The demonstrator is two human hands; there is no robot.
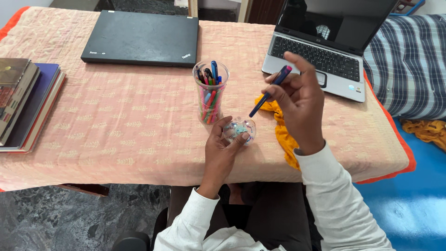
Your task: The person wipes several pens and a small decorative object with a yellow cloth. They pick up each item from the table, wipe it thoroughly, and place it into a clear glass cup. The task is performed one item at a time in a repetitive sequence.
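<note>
My right hand (301, 100) is raised above the table, fingers closed around one dark blue pen with a pink end (270, 91), which slants down to the left. My left hand (223, 144) rests low on the cloth, its fingers curled around one small clear round container with pale colourful bits inside (239, 130); it sits on the table just in front of the pen holder.

I count one tall clear glass tumbler (210, 91), standing upright and packed with many coloured pens, too crowded for me to number. There are two laptops: one closed black laptop (141, 38) at the far left-centre, and one open silver laptop with a black keyboard (320, 53) at the far right, its screen dark. One crumpled mustard-yellow cloth (282, 132) lies under my right wrist, trailing toward the table's near edge. One stack of books (25, 102) sits at the left edge; I can make out at least three in it.

The table is covered by a peach quilted cloth with a pale leaf pattern and an orange border (125, 125). Below it on my left is a dark marbled stone floor (55, 218); on my right the floor covering is bright blue (413, 204). A blue-and-white checked fabric (409, 65) lies beyond the table's right end, with a second yellow rag (427, 130) beside it.
</note>
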